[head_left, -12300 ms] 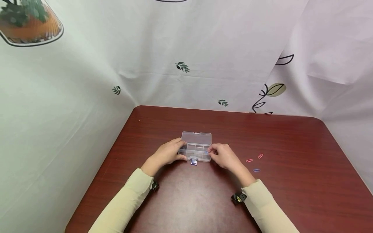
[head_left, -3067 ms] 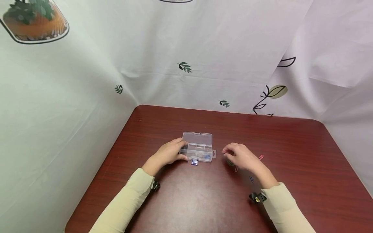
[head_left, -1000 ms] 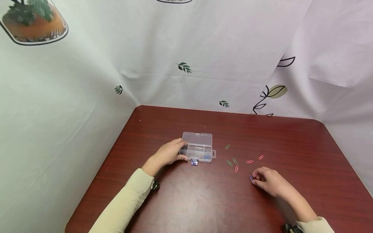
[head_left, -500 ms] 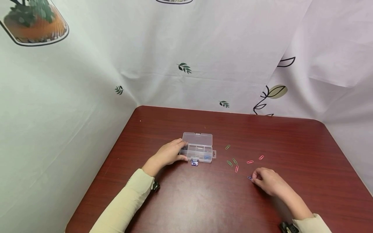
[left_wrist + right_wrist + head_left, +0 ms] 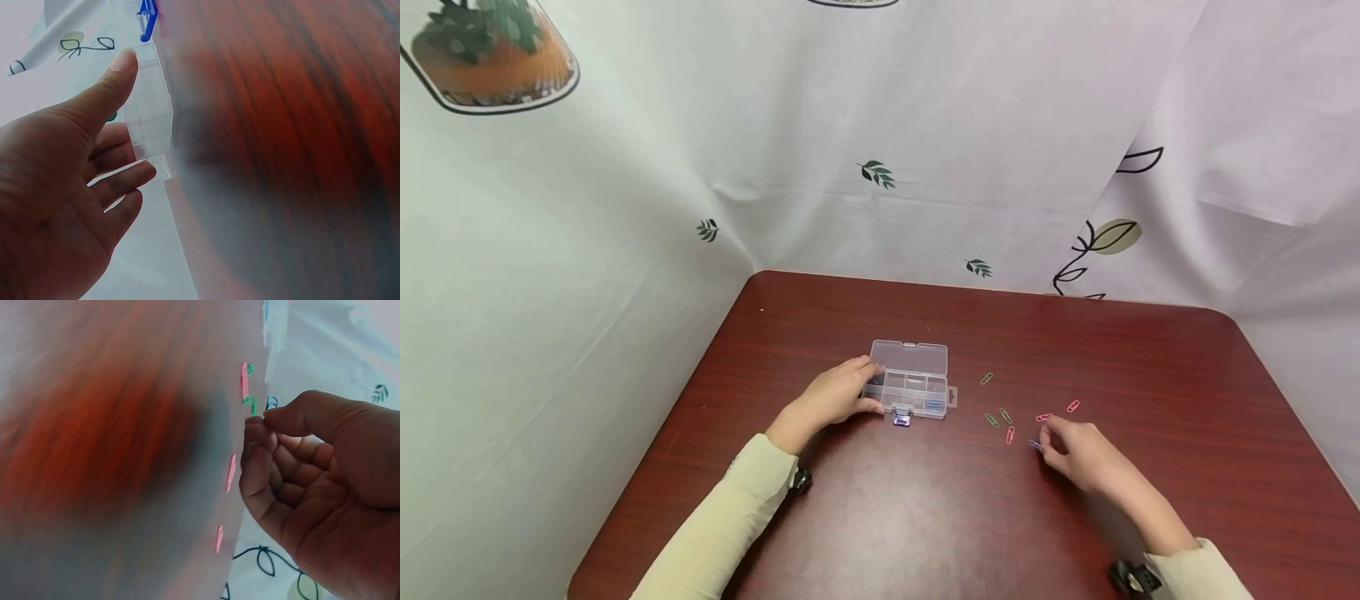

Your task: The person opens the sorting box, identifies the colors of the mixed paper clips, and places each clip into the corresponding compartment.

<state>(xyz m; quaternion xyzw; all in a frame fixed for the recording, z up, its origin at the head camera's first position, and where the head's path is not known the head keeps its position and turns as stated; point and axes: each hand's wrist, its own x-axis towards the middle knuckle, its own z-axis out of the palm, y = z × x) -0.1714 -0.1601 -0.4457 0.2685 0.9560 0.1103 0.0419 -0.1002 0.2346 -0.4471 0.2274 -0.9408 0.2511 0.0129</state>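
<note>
A clear plastic compartment box [image 5: 892, 398] lies on the table with its lid [image 5: 910, 359] raised at the back and a blue latch [image 5: 902, 420] folded out in front. My left hand [image 5: 829, 395] holds the box's left end, thumb at the front wall and fingers behind; the left wrist view shows the thumb along the clear wall. Blue paper clips [image 5: 934, 405] lie in its front right compartment. Between thumb and index finger, my right hand [image 5: 1086, 457] pinches a blue paper clip [image 5: 1035, 445], which also shows at the fingertips in the right wrist view.
Right of the box are green paper clips [image 5: 992, 420], one of them [image 5: 987, 378] farther back. Pink paper clips lie nearby: one [image 5: 1010, 435] by the green pair, another [image 5: 1043, 417] just behind my right hand, a third [image 5: 1073, 406] farther right. A white cloth [image 5: 820, 208] hangs behind the table [image 5: 850, 517].
My right hand went from the box to the right, took hold of the blue paper clip on the table, and has since shifted slightly back and left with it. The left hand stays at the box.
</note>
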